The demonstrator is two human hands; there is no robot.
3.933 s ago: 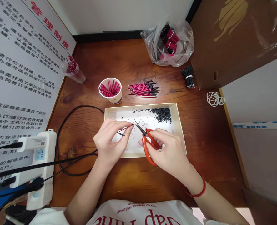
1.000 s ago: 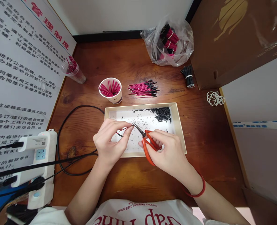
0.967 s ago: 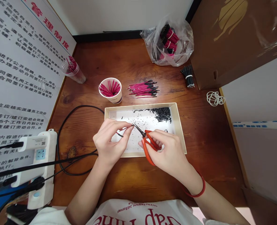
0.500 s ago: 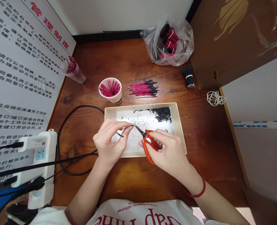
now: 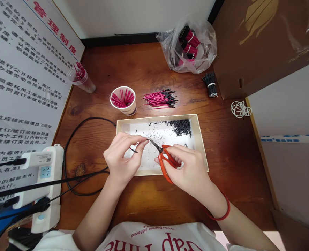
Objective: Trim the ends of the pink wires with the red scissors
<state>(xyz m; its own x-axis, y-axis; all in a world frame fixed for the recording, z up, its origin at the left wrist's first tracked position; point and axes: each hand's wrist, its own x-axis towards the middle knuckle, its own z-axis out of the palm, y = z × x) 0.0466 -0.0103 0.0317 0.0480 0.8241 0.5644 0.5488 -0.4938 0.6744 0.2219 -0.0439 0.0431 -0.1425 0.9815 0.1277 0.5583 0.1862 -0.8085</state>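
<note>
My left hand (image 5: 124, 155) pinches a thin black piece of wire or sleeving (image 5: 133, 150) between thumb and forefinger; most of it is hidden by the fingers. My right hand (image 5: 187, 165) grips small scissors with orange handles (image 5: 165, 174), and their dark pointed tips meet the piece at my left fingertips. Both hands are above a shallow cream-rimmed box (image 5: 202, 144) with a white floor. Tiny dark bits lie scattered in it, and a heap of short black pieces (image 5: 182, 127) fills its far right corner.
Behind the box stand a paper cup (image 5: 129, 111) of red wires and a pile of red-and-black wires (image 5: 159, 99). Farther back are a plastic bag (image 5: 167, 52), a black wire bundle (image 5: 211, 84), rubber bands (image 5: 241, 109) and a clear cup (image 5: 88, 84). Left sits a power strip (image 5: 55, 181) with cables.
</note>
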